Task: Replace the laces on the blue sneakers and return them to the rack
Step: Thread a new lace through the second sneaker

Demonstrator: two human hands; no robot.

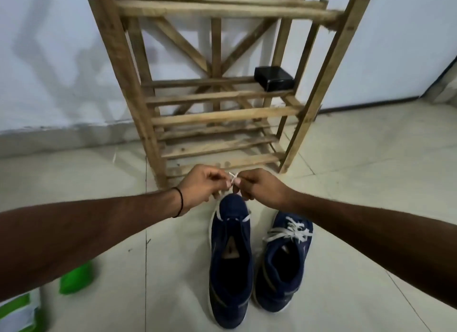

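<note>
my left hand (200, 188) and right hand (262, 187) each pinch an end of the white lace (233, 177), just in front of the rack (222, 114). below them, in front of the rack, stands the barely laced blue sneaker (231, 257), with its laced mate (284, 262) beside it. i judge the lace light, limp and slippery, best pinched close to its ends.

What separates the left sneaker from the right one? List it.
The left sneaker has its lace through only the front eyelets, while the right sneaker is laced criss-cross. The left hand and right hand pinch the left sneaker's lace ends; the right sneaker lies untouched. Both are dark blue, toes toward the rack.
</note>
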